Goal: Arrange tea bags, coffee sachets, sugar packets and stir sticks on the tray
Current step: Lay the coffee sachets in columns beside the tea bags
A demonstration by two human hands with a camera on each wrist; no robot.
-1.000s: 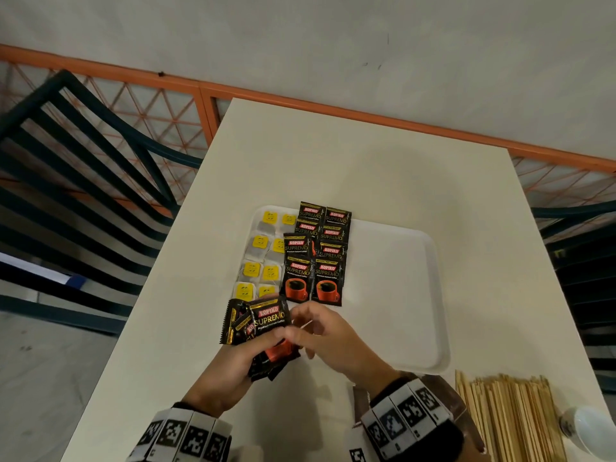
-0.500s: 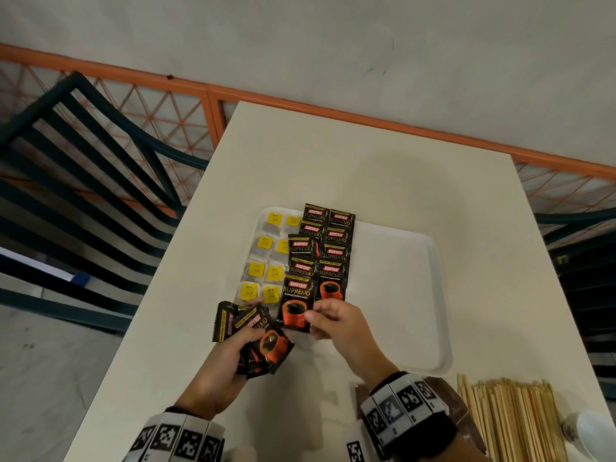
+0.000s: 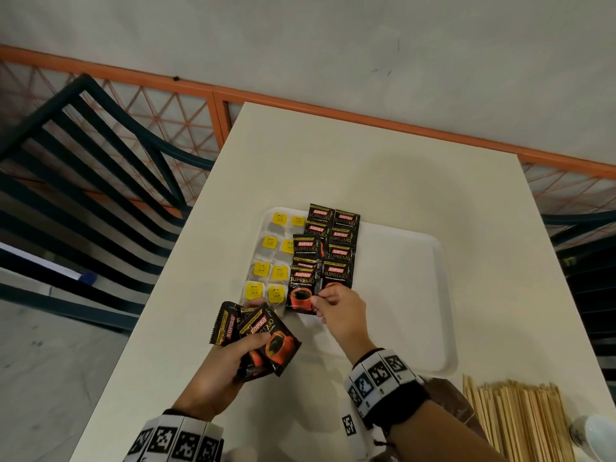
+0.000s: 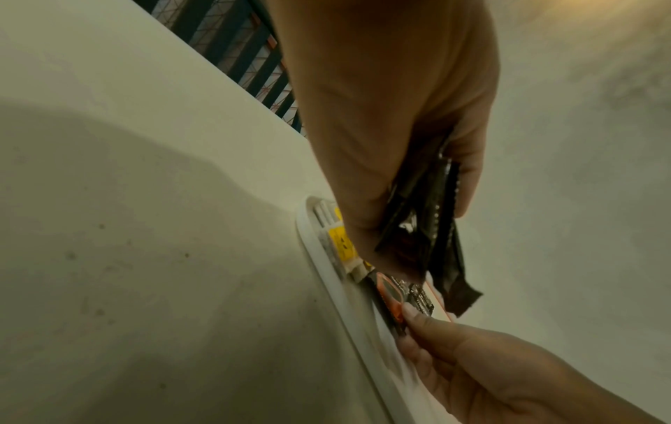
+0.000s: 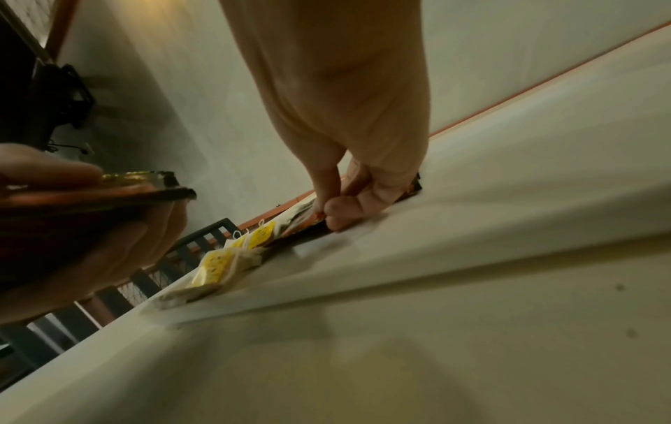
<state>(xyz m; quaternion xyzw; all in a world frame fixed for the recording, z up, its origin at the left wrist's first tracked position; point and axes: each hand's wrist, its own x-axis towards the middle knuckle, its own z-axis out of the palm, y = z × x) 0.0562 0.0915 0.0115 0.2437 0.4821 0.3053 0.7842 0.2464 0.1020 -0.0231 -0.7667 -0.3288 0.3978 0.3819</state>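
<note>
A white tray (image 3: 416, 295) lies on the cream table. Tea bags with yellow tags (image 3: 270, 258) fill its left column in two rows. Beside them lie two overlapping columns of black coffee sachets (image 3: 333, 241). My right hand (image 3: 336, 310) pinches the lower right corner of the nearest sachet (image 3: 301, 290), which lies at the front of the left column. The same pinch shows in the right wrist view (image 5: 327, 212). My left hand (image 3: 233, 358) grips a fanned stack of black coffee sachets (image 3: 263, 338) above the table, just left of the tray's front corner. Wooden stir sticks (image 3: 520, 421) lie in a pile at the bottom right.
A brown paper item (image 3: 450, 405) lies between my right wrist and the stir sticks. A white cup (image 3: 596, 435) stands at the bottom right corner. Dark slatted chairs (image 3: 83, 181) stand to the left, and an orange mesh fence (image 3: 366, 125) runs behind the table.
My right hand took one sachet from the left hand's stack and moved it forward onto the tray, at the front of the left sachet column. The left hand stayed in place.
</note>
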